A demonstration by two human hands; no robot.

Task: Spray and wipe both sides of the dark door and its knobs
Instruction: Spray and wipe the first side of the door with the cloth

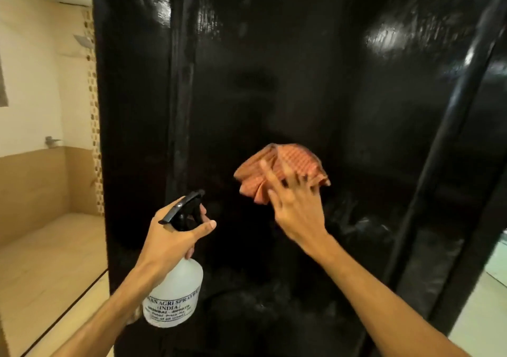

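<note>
Head view. Nearest the lens, I am holding a clear spray bottle (175,288) in my left hand (175,236). My fingers are curling round its neck under the black trigger and my thumb is lying forward. Whether a finger is resting on the trigger I cannot tell. The nozzle is pointing toward the door (274,82), a glossy black panel that is filling most of the frame.

Further in, my right hand (296,214) is reaching up with its fingers spread. It is pressing a bunched orange checked cloth (285,167) flat against the middle of the door. The fingers are slightly blurred, so the hand is probably sweeping. Pale streaks (356,225) are showing on the panel just below and right of the cloth. No knob is showing in this view. At the left edge, a tiled wall (33,82) and a pale floor (49,260) are lying beyond the door.

The step in hand appears to be wiping this face of the door. To do it well, I am judging that the palm should be bearing evenly on the cloth. The passes should be overlapping and working down toward the streaks. The cloth wants opening out, since a bunched wad is likely to be leaving smears on so shiny a surface. The bottle should be hanging clear of the panel meanwhile.
</note>
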